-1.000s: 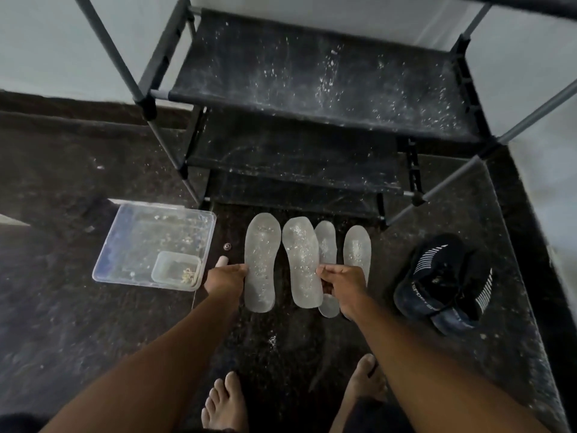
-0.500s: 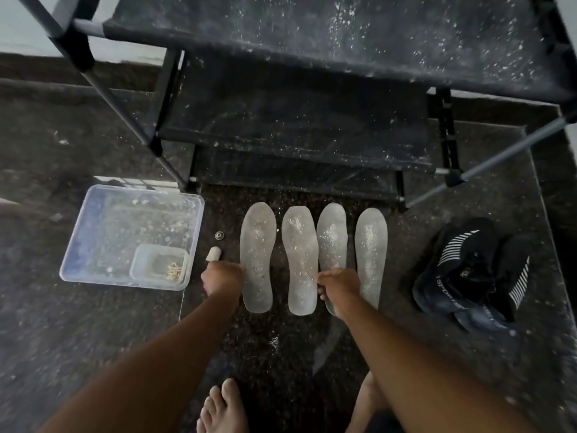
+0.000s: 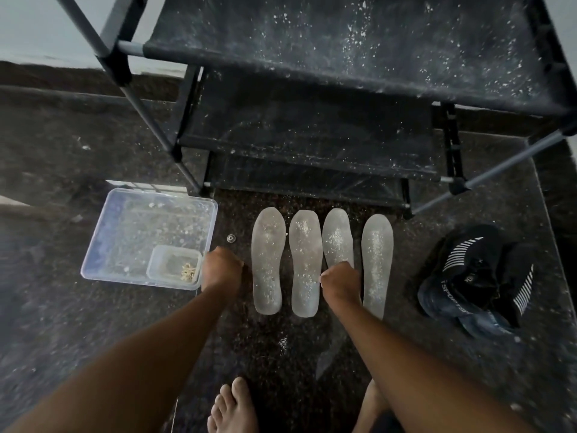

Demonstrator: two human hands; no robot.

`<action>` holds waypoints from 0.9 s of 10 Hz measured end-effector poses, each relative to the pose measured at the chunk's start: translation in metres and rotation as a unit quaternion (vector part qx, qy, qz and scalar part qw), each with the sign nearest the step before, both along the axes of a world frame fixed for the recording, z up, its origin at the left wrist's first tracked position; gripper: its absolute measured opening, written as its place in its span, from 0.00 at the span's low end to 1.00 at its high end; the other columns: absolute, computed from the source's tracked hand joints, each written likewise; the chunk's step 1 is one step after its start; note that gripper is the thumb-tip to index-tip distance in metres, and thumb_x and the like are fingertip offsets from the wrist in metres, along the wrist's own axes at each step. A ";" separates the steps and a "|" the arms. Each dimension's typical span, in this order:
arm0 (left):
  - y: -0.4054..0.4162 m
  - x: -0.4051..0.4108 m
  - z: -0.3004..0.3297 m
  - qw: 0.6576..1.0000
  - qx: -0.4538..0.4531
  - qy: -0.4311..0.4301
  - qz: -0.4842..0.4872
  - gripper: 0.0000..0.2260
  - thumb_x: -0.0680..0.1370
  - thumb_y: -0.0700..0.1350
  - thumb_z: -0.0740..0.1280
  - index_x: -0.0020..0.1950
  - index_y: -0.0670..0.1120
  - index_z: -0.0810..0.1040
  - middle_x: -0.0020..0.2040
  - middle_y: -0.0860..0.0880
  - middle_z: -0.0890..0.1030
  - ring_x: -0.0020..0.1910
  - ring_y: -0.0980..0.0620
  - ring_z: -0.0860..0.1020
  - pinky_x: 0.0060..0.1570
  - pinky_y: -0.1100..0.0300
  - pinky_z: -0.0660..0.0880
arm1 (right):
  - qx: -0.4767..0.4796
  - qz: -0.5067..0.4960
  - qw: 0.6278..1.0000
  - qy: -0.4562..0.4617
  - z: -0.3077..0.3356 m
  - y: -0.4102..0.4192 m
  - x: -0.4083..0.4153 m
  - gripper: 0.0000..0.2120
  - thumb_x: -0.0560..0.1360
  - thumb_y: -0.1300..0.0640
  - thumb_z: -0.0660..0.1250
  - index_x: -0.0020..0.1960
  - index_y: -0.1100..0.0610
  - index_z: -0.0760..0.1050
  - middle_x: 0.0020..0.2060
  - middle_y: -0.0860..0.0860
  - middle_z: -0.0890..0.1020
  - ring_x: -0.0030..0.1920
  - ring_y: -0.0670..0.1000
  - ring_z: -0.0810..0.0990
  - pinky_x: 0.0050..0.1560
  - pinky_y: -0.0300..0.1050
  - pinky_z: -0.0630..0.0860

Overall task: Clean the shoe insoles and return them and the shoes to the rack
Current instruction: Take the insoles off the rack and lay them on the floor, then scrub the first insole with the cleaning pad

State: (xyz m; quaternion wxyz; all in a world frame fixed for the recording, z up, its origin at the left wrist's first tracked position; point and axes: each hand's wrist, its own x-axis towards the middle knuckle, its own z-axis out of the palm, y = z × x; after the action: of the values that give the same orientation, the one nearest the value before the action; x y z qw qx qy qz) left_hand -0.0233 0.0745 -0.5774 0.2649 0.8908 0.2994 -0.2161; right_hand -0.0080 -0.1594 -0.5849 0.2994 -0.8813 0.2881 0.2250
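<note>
Hands: left hand (image 3: 222, 267), fingers curled under, on the floor between the clear plastic tray (image 3: 131, 232) and the leftmost insole; whether it holds anything cannot be told. Right hand (image 3: 341, 281), also curled, over the heel end of the third insole, seemingly pinching its edge, though the fingers are hidden beneath the knuckles.

Insoles: four (image 3: 268, 260), pale and translucent, laid side by side on the dark floor just in front of the shoe rack (image 3: 343, 51), toes toward it. All four carry white specks, so cleaning looks unfinished.

Shoes: two (image 3: 474, 276), black with white stripes, heaped together on the floor well to the right of the insoles, not on the rack.

Rack: three fabric shelves visible, dusted with white flecks, no shoes or insoles on them.

Other: one tray holding one small inner container (image 3: 175, 265); one small round object (image 3: 231, 238) on the floor beside the tray.

Left to do, by judgement: clean insoles, refit or return them, shelve shoes.
</note>
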 end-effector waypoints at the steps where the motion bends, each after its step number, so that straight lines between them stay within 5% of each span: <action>1: 0.028 0.021 0.042 0.995 -0.015 0.042 -0.093 0.08 0.79 0.41 0.70 0.52 0.37 0.85 0.48 0.40 0.86 0.47 0.42 0.83 0.40 0.61 0.76 | 0.012 0.031 0.999 0.015 0.013 0.002 -0.001 0.11 0.74 0.65 0.63 0.34 0.58 0.77 0.39 0.56 0.84 0.40 0.55 0.83 0.33 0.39 0.72; 2: 0.059 0.035 0.078 0.976 -0.044 0.096 -0.192 0.07 0.78 0.42 0.72 0.51 0.41 0.88 0.48 0.44 0.87 0.48 0.46 0.84 0.42 0.63 0.77 | 0.032 0.060 0.998 0.005 0.025 0.009 0.000 0.07 0.74 0.61 0.67 0.45 0.59 0.84 0.42 0.53 0.86 0.43 0.51 0.84 0.37 0.38 0.76; 3: 0.087 0.039 0.104 0.967 -0.025 0.102 -0.234 0.10 0.77 0.42 0.75 0.59 0.44 0.87 0.58 0.45 0.85 0.56 0.46 0.83 0.46 0.68 0.74 | 0.048 0.078 0.995 -0.037 0.041 0.025 -0.001 0.06 0.74 0.63 0.68 0.40 0.61 0.82 0.39 0.54 0.85 0.39 0.50 0.83 0.37 0.40 0.78; 4: 0.107 0.031 0.116 0.966 0.015 0.084 -0.246 0.13 0.79 0.44 0.75 0.63 0.46 0.84 0.62 0.45 0.82 0.60 0.46 0.80 0.59 0.60 0.74 | 0.045 0.085 0.994 -0.058 0.048 0.048 -0.002 0.12 0.74 0.63 0.67 0.31 0.58 0.76 0.34 0.53 0.84 0.36 0.52 0.83 0.38 0.45 0.81; 5: 0.118 0.015 0.115 0.968 0.015 0.071 -0.239 0.11 0.79 0.45 0.74 0.61 0.46 0.85 0.61 0.45 0.83 0.60 0.46 0.81 0.60 0.58 0.76 | 0.050 0.112 0.992 -0.041 0.050 0.071 -0.007 0.11 0.72 0.60 0.65 0.32 0.60 0.78 0.29 0.51 0.82 0.32 0.51 0.82 0.35 0.43 0.79; 6: 0.125 -0.010 0.108 0.979 -0.007 0.059 -0.194 0.09 0.80 0.43 0.72 0.59 0.46 0.86 0.60 0.45 0.85 0.59 0.46 0.82 0.58 0.60 0.76 | 0.050 0.138 0.988 -0.051 0.052 0.094 -0.015 0.17 0.74 0.64 0.65 0.27 0.59 0.70 0.26 0.52 0.75 0.28 0.50 0.74 0.28 0.41 0.66; 7: 0.131 -0.036 0.096 0.983 -0.025 0.070 -0.169 0.10 0.80 0.43 0.70 0.60 0.46 0.87 0.61 0.45 0.85 0.60 0.46 0.82 0.58 0.62 0.73 | 0.060 0.162 0.982 -0.074 0.050 0.118 -0.018 0.22 0.74 0.63 0.66 0.25 0.54 0.63 0.24 0.50 0.69 0.29 0.50 0.72 0.32 0.44 0.66; 8: 0.133 -0.051 0.083 0.987 -0.056 0.080 -0.126 0.11 0.81 0.45 0.70 0.61 0.46 0.86 0.62 0.45 0.85 0.61 0.47 0.81 0.56 0.63 0.72 | 0.047 0.245 0.967 -0.060 0.050 0.140 -0.018 0.12 0.76 0.59 0.66 0.33 0.55 0.79 0.33 0.52 0.81 0.39 0.54 0.81 0.38 0.45 0.74; 9: 0.135 -0.059 0.071 0.993 -0.096 0.043 -0.053 0.12 0.81 0.44 0.71 0.63 0.45 0.85 0.62 0.44 0.84 0.60 0.47 0.81 0.57 0.62 0.72 | 0.077 0.313 0.940 -0.110 0.054 0.173 -0.016 0.08 0.76 0.62 0.66 0.41 0.59 0.83 0.38 0.56 0.84 0.41 0.56 0.82 0.40 0.48 0.77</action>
State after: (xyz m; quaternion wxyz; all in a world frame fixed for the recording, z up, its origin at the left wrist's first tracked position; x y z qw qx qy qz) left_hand -0.0824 0.2091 -0.5066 0.3243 0.8658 0.2411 -0.2952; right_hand -0.0241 0.0140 -0.5308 0.3108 -0.9204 -0.0549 0.2306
